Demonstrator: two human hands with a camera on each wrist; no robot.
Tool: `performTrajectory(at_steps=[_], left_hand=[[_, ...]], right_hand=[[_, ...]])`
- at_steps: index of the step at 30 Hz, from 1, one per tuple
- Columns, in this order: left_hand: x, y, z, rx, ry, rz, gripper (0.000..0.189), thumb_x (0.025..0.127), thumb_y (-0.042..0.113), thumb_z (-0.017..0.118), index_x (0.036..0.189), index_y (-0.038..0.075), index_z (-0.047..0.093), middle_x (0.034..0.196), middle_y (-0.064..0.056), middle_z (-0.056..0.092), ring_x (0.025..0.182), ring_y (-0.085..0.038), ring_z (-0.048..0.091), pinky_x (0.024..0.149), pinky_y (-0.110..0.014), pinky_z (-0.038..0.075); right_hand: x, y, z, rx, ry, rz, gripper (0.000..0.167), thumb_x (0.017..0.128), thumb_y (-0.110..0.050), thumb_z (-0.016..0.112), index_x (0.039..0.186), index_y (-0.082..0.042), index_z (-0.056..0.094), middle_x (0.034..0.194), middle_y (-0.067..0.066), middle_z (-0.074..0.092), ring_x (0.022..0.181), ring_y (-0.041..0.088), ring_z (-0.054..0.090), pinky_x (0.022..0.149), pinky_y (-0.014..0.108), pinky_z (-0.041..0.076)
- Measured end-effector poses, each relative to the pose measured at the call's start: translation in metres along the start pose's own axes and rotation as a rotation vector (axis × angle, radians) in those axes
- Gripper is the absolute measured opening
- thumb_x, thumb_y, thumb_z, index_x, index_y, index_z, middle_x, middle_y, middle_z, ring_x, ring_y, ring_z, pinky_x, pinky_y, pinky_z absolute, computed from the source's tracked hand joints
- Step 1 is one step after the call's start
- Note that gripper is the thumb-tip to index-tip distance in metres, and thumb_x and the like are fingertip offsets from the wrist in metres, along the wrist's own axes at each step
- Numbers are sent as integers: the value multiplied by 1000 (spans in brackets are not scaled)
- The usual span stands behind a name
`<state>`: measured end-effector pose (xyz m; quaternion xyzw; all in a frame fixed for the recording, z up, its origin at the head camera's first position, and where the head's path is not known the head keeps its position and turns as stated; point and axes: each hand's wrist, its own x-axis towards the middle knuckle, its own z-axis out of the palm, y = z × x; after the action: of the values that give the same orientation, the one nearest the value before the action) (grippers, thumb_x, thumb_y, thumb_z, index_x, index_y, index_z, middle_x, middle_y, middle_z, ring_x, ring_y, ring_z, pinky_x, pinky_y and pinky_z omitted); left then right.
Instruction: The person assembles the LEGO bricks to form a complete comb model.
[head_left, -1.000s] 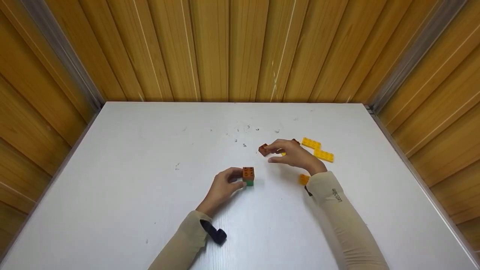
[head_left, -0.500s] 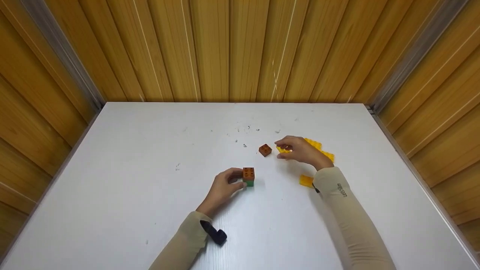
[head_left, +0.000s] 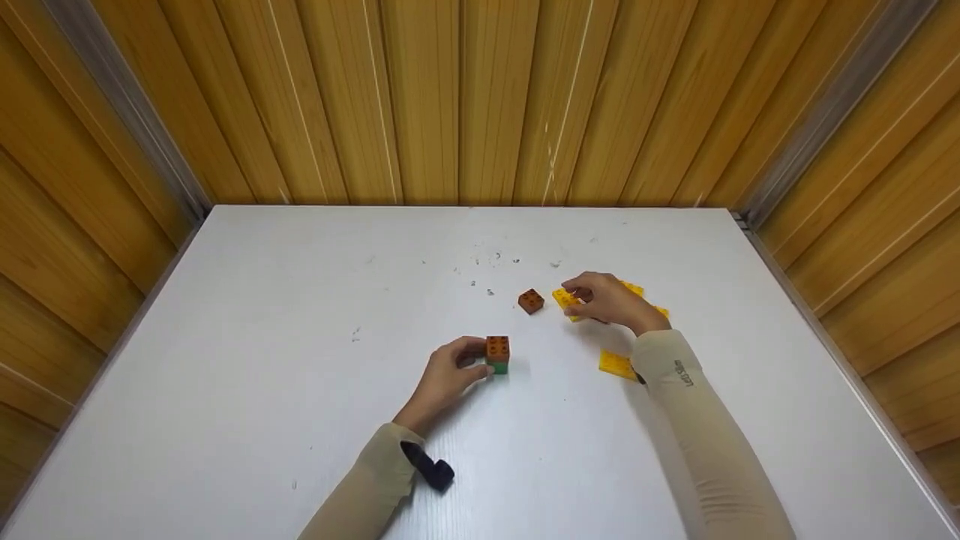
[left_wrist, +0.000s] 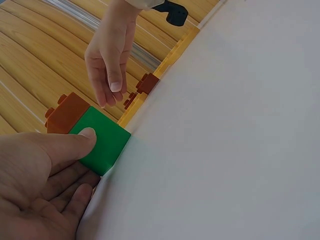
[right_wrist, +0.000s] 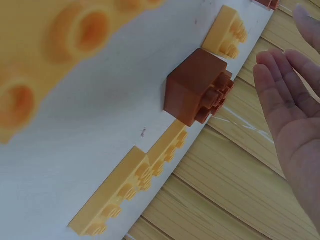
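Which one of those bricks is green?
The green brick held in the left hand, beneath a brown brick; the others in view are yellow or brown.

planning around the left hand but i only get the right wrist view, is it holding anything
Observer: Yes, the left hand pinches a green toy building brick, thumb on its side.
Operator: anything on top of that
Observer: A reddish-brown studded brick sits on it.
Operator: which loose piece is nearest that stack
Observer: In the head view, a brown four-stud brick, farther from the person and slightly to the right.
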<state>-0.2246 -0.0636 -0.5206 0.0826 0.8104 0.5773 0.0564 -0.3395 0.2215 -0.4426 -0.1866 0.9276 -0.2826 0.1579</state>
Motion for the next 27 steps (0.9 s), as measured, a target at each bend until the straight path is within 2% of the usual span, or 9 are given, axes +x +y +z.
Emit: performTrajectory(at_steps=[5,11,18,27], left_hand=[[-1,1,0,-6,-6,13,38,86,8,69,124,11,61,121,-4,65,117,-20,60,102,-30,49],[0,0,0,-1,-3,5,38,86,9,70,123,13,61,121,-3,66,116,-20,60,103,-32,49],[0,0,0,7,1,-2,39,86,10,70,124,13,61,121,-3,66,116,-19,60,103,-33,49],[-1,1,-1,2,-3,-7,38,86,10,69,124,14,61,121,-2,65,117,-19,60,104,-32,49]], right_hand=[[2,3,-1,-28,-3,19,54,88,-22,70,136,-2,52,125,16,59,105,27,52,96,44,49],[5,3,-1,-43,-24,63,56,90,-21,67,139,-1,48,126,17,57,105,27,52,98,43,49],[8,1,-1,-38,-57,112,60,90,-19,67,142,0,44,127,19,57,105,26,53,93,39,51],[10,0,1,-63,-67,145,61,89,-22,69,141,-1,46,126,17,58,99,24,51,93,38,49]])
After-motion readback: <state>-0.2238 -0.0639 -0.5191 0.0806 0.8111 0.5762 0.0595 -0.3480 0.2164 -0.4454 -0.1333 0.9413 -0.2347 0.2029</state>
